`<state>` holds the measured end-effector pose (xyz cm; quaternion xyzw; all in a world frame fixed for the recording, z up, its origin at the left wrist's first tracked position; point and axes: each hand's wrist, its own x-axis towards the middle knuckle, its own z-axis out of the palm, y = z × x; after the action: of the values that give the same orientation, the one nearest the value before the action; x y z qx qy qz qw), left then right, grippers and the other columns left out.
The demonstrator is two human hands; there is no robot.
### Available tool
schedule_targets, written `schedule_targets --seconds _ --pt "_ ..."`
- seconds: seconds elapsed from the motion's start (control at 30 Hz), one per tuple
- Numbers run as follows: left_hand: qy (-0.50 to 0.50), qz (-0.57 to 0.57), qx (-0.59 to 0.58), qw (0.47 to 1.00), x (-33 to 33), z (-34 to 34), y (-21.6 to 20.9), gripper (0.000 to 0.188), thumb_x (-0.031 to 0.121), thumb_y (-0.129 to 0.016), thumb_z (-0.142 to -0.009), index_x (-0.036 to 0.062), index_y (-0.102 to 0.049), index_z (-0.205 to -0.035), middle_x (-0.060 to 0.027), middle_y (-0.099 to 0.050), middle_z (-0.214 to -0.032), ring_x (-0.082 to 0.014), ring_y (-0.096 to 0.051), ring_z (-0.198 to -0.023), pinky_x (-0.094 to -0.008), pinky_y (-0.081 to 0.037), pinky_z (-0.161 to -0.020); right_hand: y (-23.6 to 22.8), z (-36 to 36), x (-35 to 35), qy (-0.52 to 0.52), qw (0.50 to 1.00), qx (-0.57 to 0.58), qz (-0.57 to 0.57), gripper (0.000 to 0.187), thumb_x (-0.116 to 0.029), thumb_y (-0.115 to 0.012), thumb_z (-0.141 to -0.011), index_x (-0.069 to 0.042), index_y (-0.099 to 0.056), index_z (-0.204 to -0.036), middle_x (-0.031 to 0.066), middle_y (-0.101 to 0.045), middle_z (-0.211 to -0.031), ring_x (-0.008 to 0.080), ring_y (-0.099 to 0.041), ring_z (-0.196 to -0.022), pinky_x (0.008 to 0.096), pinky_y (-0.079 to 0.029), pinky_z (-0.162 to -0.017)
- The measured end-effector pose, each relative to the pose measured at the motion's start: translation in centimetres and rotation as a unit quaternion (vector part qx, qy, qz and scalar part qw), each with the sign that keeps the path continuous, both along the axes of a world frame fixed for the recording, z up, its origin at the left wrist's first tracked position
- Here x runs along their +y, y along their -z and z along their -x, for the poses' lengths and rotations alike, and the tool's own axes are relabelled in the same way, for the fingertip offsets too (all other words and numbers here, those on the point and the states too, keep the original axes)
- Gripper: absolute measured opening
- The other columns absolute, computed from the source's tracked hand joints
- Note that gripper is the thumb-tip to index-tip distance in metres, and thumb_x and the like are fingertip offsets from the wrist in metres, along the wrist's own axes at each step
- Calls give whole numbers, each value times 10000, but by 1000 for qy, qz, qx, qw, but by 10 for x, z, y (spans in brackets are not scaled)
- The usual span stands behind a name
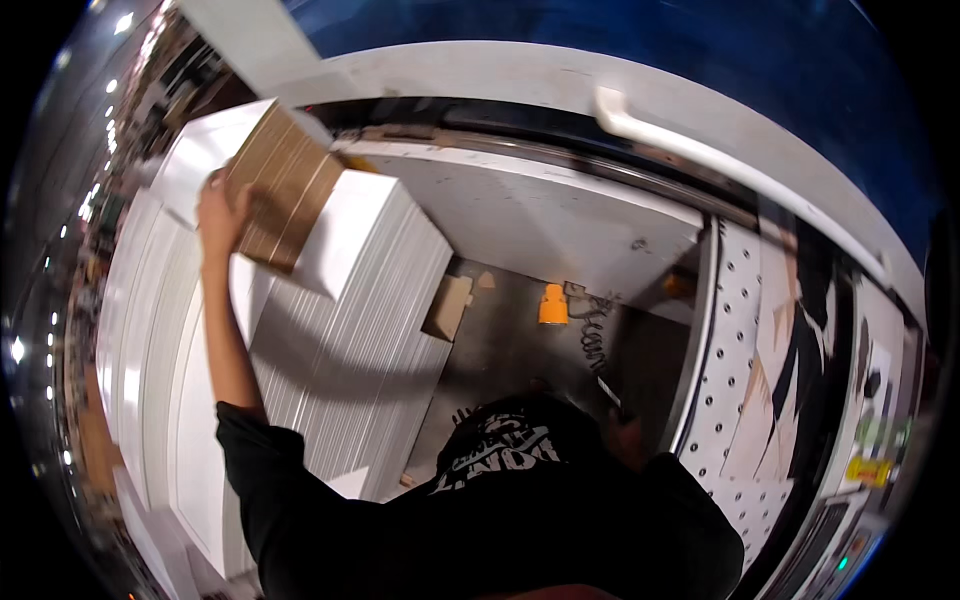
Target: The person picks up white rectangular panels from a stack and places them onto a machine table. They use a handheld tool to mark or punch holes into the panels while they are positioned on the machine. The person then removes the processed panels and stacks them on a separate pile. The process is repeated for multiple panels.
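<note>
Grey floor (510, 340) lies shadowed near the right hand (627, 443), whose blurred, dark grip is unclear; the left hand (222, 215), fingers parted, touches brown cardboard (290, 190).

floor (508, 322): grey, partly shadowed | lights (123, 23): white, leftward | clutter (145, 122): blurred, leftward

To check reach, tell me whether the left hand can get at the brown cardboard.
Likely yes: the left hand appears to touch the brown cardboard along its left edge, with nothing visible between.
</note>
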<state>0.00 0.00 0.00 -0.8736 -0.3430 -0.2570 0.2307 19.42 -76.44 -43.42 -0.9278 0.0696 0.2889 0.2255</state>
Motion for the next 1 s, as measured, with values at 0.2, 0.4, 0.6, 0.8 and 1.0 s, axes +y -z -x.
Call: schedule_targets --seconds 0.2,0.4,0.6,0.8,1.0 --pt "-154 38 36 987 81 4 44 693 493 -657 -909 158 -454 -1480 -230 -541 -1397 -394 -546 -1265 -493 -475 -1001 -103 -138 139 -49 913 -278 -294 597 -418 -776 -841 8 -598 -1221 274 -695 -1031 411 -682 -1001 432 -519 -864" --pt "-173 70 18 982 57 17 -1 472 374 -710 -881 209 -607 -1311 -176 -679 -1066 -355 -673 -986 -491 -528 -841 -304 -221 203 -21 669 -617 -414 394 -301 -796 -869 -17 -628 -1083 141 -660 -849 229 -637 -707 334 -515 -677" --pt "-41 -2 -33 999 -22 -11 8 363 256 -753 -817 124 -698 -1151 -180 -667 -910 -360 -650 -849 -483 -514 -778 -384 -310 223 -74 655 -683 -316 366 -346 -659 -966 -12 -645 -1115 224 -663 -1057 347 -655 -952 385 -506 -853" --pt "-10 -3 -46 999 -134 -27 5 330 91 -693 -798 112 -686 -1127 -180 -636 -882 -345 -612 -847 -461 -477 -774 -315 -365 235 -105 702 -658 -252 362 -293 -615 -968 24 -658 -1138 224 -687 -1034 436 -592 -1005 468 -438 -969" --pt "6 29 -49 998 -223 -21 -8 342 65 -695 -806 115 -683 -1145 -151 -654 -963 -298 -608 -866 -409 -470 -778 -300 -266 243 62 600 -751 -270 400 -216 -653 -953 62 -562 -1227 216 -604 -1192 367 -577 -1058 465 -435 -979"
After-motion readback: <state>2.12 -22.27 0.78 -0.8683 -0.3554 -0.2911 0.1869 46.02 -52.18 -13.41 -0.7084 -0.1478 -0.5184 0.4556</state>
